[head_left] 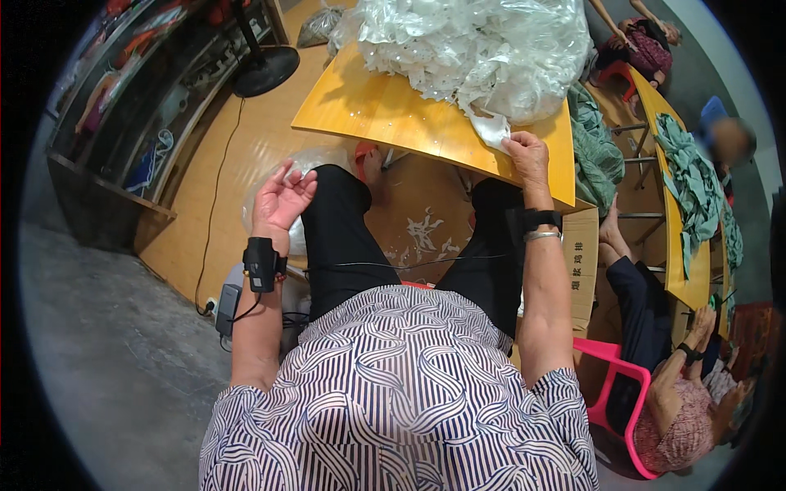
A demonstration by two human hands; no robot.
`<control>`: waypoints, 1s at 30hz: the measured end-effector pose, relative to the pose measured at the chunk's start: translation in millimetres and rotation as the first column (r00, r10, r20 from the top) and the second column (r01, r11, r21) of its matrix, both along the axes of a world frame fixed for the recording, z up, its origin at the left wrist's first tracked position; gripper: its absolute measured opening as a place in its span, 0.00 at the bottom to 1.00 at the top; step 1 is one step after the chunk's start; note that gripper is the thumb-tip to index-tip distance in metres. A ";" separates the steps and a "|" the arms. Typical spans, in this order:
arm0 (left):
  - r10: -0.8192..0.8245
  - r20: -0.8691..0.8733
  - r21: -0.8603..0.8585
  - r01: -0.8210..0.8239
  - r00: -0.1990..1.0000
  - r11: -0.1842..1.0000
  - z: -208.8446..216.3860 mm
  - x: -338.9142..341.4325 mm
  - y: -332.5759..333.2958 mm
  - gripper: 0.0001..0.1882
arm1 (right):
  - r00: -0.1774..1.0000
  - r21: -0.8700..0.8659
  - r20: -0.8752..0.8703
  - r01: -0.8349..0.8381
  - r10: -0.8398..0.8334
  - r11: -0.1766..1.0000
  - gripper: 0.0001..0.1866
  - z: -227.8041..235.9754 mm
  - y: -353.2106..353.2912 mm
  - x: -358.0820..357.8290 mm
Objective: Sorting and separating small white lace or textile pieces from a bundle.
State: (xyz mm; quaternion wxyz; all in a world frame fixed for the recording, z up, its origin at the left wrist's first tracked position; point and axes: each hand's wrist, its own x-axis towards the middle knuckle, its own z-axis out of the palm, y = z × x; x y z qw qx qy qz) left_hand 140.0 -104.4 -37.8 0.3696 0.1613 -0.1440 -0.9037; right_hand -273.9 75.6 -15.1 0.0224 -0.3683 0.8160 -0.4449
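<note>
My right hand (528, 159) is at the table's near edge, thumb and fingers pinched on a thin white piece (491, 131) that looks like cloth or film. This piece hangs off the lower side of a big clear plastic bag (524, 49) full of similar white pieces. Bag and piece rest on the yellow wooden table (368, 106). Above my left thigh, my left hand (282, 200) is raised palm up, its fingers loosely curled and apart, with nothing in it.
White scraps (423, 233) litter the floor between my legs. A cardboard box (580, 270) stands by my right knee, beside a green cloth bundle (594, 147). Green fabric (692, 180) covers another table, where people sit. A black cable (219, 180) runs along the floor near shelves (164, 98).
</note>
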 end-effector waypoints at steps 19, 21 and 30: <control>-0.434 0.213 -0.022 0.449 0.875 0.893 31.9 -175.2 101.3 0.10 | 0.613 -0.481 0.653 -0.119 0.445 0.869 0.05 7.0 26.0 53.2; -0.337 0.212 -0.074 0.359 0.917 0.930 30.1 -176.1 87.3 0.11 | 0.578 -0.517 0.648 -0.145 0.496 0.844 0.06 6.2 26.6 55.5; -0.553 0.329 -0.121 0.615 0.766 0.779 13.2 -181.7 59.7 0.14 | 0.257 -0.697 0.632 -0.224 0.731 0.682 0.06 39.9 40.5 81.8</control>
